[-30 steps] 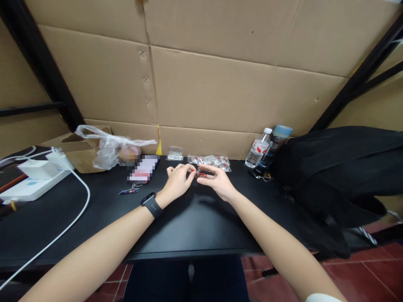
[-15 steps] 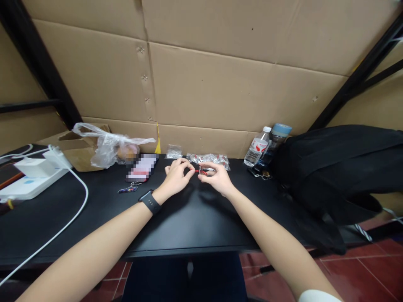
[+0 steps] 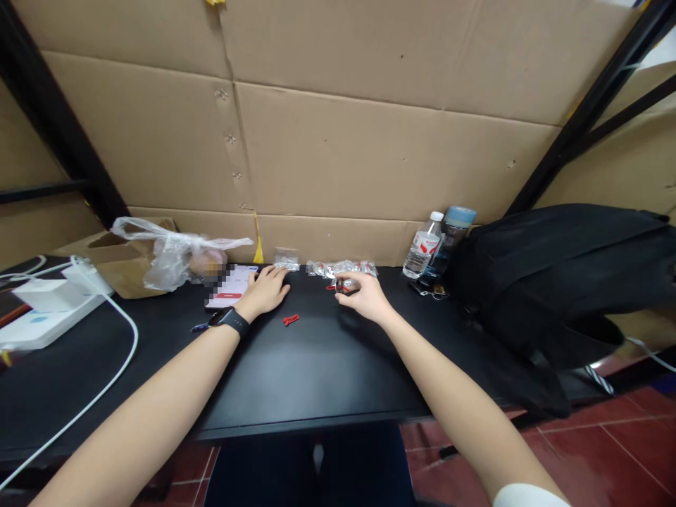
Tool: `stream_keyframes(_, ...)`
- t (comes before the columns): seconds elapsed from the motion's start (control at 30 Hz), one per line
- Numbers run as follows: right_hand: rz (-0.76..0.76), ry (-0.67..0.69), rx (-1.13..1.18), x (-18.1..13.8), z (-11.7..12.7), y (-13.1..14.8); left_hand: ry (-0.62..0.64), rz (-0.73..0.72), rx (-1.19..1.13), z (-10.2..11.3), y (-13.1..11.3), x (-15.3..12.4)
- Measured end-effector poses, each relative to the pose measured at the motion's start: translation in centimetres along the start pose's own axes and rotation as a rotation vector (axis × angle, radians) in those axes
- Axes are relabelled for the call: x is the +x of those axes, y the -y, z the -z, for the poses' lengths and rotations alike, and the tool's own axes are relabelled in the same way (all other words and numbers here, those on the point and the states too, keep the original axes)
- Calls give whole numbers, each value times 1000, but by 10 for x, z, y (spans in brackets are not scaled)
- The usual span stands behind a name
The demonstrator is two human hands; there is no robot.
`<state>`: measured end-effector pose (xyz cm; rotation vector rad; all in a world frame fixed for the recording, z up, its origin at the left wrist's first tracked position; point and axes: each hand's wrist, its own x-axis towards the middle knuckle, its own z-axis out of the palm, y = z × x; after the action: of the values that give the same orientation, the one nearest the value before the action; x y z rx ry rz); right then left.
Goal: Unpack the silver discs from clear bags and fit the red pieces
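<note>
My left hand, with a black watch on its wrist, lies palm down with fingers stretched out. It is beside a phone and its fingertips are close to a small clear plastic bag. In front of it on the black desk lies a short red cord. My right hand is closed, thumb and fingers pinching a small clear packet with a red cord inside or on it; I cannot tell which. Behind that hand lie several clear packets with red bits.
At the back right stand a water bottle and a blue-lidded bottle, next to a black backpack. On the left are a tied plastic bag, a cardboard box and a white power strip with a cable.
My left hand has parted from my right and moved left toward the phone, its fingers opening. A red cord now shows on the desk. My right hand still pinches its piece.
</note>
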<state>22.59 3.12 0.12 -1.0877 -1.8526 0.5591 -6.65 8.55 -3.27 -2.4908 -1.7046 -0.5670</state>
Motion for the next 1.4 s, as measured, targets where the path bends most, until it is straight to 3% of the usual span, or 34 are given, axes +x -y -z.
stream_keyframes(0.13,-19,20,2,0,1,2,38,7,22,-1,2,3)
stream_keyframes(0.53,-32,39,-31,-1,4,4,-44,-22,93,6,-7,2)
stream_keyframes(0.77,-32,40,-21,0,6,4,-177,71,175,11,-11,1)
stream_keyframes(0.93,-25,20,-39,0,10,5,-321,178,117,29,-21,-1)
stream_keyframes(1.03,-25,-4,-52,1,15,6,-374,107,84,39,-35,-4)
stream_keyframes(1.23,8,-2,-121,3,26,7,-164,-239,-151,32,-74,-16)
stream_keyframes(1.4,17,110,-198,1,35,11,81,-360,-285,20,-89,-27)
